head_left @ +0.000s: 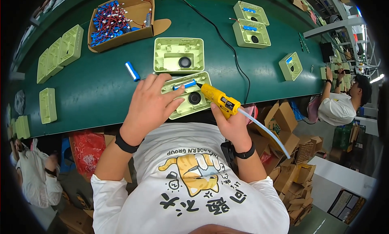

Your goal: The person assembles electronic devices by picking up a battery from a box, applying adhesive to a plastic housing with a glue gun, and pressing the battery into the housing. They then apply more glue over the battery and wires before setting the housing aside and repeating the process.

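A light green plastic housing point(187, 109) with a round black speaker point(194, 98) lies slightly tilted at the table's near edge. My left hand point(153, 99) reaches over its left side, fingers apart. One fingertip touches a blue cylindrical battery point(189, 85) lying in the housing's upper part, and the thumb is near the speaker. My right hand point(231, 128) is closed around a yellow hot glue gun point(219, 98). Its dark nozzle points at the battery's right end, and a translucent glue stick point(265, 130) sticks out of its back.
Beyond the housing stands another green housing point(178, 39). A loose battery point(132, 71) lies left, below a cardboard box point(121, 42) of wired batteries. More housings point(71, 45) line the left; others point(252, 33) with batteries stand right. A black cable point(221, 35) crosses the table. A person point(340, 104) works far right.
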Demonstrator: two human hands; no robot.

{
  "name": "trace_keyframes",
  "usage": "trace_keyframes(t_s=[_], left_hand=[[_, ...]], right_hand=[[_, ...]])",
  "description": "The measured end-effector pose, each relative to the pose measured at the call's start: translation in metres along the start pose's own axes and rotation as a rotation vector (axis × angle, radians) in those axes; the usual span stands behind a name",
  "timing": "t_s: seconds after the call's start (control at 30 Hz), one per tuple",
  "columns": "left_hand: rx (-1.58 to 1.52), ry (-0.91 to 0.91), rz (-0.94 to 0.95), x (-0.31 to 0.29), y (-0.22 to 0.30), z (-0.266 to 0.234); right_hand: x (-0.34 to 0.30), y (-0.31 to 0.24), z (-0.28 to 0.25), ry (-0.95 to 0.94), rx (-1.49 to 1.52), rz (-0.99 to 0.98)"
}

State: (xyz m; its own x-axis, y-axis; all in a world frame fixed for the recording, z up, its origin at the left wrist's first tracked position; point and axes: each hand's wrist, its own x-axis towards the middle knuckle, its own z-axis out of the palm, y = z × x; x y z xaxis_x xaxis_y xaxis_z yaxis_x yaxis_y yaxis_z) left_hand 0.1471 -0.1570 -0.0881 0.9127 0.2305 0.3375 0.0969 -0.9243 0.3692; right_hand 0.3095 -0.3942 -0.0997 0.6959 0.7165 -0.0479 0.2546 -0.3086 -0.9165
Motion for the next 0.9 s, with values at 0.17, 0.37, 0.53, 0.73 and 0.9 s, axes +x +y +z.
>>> trace_keyframes(t_s=[0.17,0.37,0.53,0.73,0.9], left_hand=[[-0.052,0.047,-0.007,-0.015,-0.014,0.020],[-0.051,0.034,-0.043,-0.011,-0.010,0.014],[-0.037,-0.026,-0.060,-0.009,-0.007,0.006],[-0.013,-0.012,-0.062,-0.012,-0.007,0.007],[-0.187,0.103,-0.140,-0.015,-0.003,0.014]], right_hand=[[0.005,0.000,0.003,0.014,-0.016,-0.009],[0.008,0.000,0.009,0.038,0.021,-0.045],[0.004,-0.004,0.005,0.038,-0.013,0.012],[0.002,0.000,0.002,-0.034,0.098,0.145],[-0.002,0.008,0.003,-0.015,0.077,0.154]])
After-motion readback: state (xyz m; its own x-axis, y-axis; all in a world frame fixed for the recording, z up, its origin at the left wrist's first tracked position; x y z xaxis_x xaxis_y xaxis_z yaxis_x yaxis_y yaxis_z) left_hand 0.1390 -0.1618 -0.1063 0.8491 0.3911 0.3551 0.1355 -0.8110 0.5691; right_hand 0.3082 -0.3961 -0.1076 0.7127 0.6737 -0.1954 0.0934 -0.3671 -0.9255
